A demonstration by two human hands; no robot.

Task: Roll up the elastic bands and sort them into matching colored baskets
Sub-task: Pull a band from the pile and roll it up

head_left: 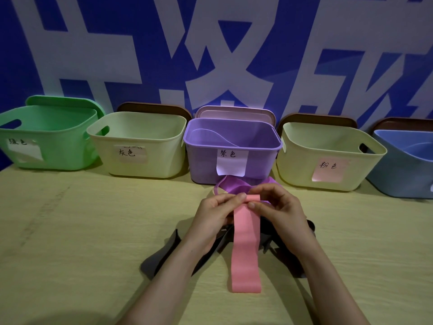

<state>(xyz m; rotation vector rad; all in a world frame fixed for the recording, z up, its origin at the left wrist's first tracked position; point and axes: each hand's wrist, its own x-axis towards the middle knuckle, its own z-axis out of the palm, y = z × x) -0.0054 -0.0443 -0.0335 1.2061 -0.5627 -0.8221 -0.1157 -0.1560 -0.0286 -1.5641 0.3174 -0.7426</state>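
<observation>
Here, both hands are starting to roll the pink band (246,254) just in front of the purple basket (203,160).
The left hand (215,212) and right hand (278,207) are pinching its folded far end, one at each edge. It is looking light, soft and floppy, so gripping both edges is probably keeping the roll straight. Showing: one pink band, one purple band (234,186), dark grey bands (161,256) of unclear number, and five baskets.

Five baskets (203,160), one pink band (246,254), one purple band (234,186) on the table (93,231), perhaps two grey bands (161,256), two hands (215,214).
</observation>
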